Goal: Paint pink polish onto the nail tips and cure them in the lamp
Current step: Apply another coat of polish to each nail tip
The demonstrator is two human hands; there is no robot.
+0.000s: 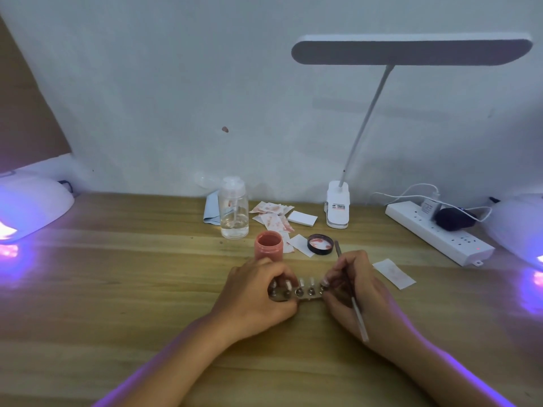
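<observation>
One wooden worktop (117, 289) carries everything. At the back stands a white desk lamp (411, 51), its base label too blurred to read. The left curing lamp (32, 207) and right curing lamp (517, 224) glow violet at the edges. The left hand (255, 292) curls its grip round one end of the nail tip strip (305, 290), just in front of the open pink polish jar (268, 245). The right hand (358, 289) pinches a thin brush (360, 318) in its grip, fingers touching the strip's other end.
</observation>
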